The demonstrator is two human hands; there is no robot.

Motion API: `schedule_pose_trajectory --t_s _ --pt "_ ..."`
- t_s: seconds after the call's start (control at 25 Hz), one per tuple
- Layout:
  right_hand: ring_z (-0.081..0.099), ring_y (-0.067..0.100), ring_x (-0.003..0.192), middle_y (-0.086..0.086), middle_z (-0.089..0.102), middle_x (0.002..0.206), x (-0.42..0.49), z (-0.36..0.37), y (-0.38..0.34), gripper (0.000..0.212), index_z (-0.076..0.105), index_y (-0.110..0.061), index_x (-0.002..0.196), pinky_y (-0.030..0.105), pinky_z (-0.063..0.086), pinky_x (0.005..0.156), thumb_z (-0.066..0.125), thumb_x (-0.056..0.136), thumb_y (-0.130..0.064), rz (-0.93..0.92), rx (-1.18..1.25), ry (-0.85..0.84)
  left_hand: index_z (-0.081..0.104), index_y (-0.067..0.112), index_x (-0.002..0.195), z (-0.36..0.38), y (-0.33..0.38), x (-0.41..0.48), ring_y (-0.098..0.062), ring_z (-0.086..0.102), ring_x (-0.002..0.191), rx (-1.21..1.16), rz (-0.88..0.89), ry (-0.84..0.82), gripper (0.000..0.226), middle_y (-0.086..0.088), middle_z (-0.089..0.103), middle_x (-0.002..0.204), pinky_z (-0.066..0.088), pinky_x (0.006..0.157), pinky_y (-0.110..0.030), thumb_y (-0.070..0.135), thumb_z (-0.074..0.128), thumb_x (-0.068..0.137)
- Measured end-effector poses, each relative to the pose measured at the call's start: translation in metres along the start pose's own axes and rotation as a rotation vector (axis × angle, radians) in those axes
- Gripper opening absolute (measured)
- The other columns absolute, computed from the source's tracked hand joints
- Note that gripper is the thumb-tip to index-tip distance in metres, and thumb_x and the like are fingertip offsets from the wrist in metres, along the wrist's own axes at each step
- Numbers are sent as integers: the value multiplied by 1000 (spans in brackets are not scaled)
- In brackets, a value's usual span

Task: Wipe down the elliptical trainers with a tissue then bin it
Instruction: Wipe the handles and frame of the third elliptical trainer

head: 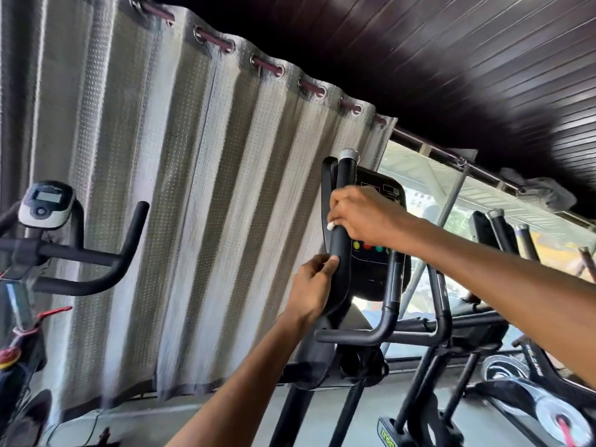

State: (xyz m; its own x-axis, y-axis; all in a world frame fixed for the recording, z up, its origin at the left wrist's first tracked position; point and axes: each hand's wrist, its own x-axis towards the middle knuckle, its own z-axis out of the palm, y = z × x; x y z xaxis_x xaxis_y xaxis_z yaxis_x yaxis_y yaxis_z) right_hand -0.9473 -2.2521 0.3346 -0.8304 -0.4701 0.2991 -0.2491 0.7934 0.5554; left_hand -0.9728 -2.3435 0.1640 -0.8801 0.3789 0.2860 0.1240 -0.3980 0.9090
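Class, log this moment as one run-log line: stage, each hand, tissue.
stage: wiping | right hand: holds tissue against upright handle | left hand: grips upright handle lower down | tissue: not yet binned

The right hand [364, 217] is wrapped round the upright handle [344, 175] of the elliptical trainer [371, 335], with a scrap of white tissue [331, 226] showing under its fingers. Just below it the left hand [311, 285] grips the same handle, thumb laid on the black foam. Behind both hands sits the console [375, 266] with coloured buttons. To their left hangs a pale curtain [193, 188] — further left still, an exercise bike [48, 217]
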Motion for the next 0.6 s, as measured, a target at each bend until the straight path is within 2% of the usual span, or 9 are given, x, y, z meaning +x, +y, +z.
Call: schedule_pose_trajectory --t_s 0.08,0.2,0.28,0.36,0.44,0.6 --pt "63 14 86 -3 63 96 0 -1 1 18 79 -14 105 26 54 84 69 92 -8 13 -15 -6 74 20 107 0 0 -1 -23 72 85 -15 -8 4 30 -6 77 93 56 66 -29 43 62 93" --pt "59 11 84 -2 65 100 8 -7 8 19 77 -13 110 17 44 81 69 93 -11 114 -7 47 75 25 107 2 -2 0 -29 75 100 -8 8 -8 41 -7 79 102 62 85 -45 54 61 83" --pt "62 14 88 -3 64 98 6 -6 1 17 78 -14 107 22 49 86 67 94 -11 40 -8 -8 75 28 108 -1 -5 3 -29 75 99 10 22 -24 44 -5 79 101 59 93 -53 59 59 81" --pt "64 17 89 -2 65 96 -2 -1 -7 16 79 -13 102 29 54 88 66 94 -9 -14 24 6 75 28 111 -2 -5 2 -26 75 100 17 29 -20 47 -4 80 102 58 96 -53 59 59 81" --pt "65 19 87 -1 66 96 -10 2 -5 14 80 -11 100 35 57 87 69 92 -8 3 57 96 74 27 115 -2 -5 1 -23 74 102 28 25 -10 49 -2 79 104 57 97 -51 58 59 81" --pt "65 17 85 -1 66 96 -20 11 0 13 80 -11 100 34 57 84 72 90 -8 12 113 214 73 30 110 -4 -4 0 -20 74 103 24 39 -14 37 0 79 105 56 100 -48 52 57 85"
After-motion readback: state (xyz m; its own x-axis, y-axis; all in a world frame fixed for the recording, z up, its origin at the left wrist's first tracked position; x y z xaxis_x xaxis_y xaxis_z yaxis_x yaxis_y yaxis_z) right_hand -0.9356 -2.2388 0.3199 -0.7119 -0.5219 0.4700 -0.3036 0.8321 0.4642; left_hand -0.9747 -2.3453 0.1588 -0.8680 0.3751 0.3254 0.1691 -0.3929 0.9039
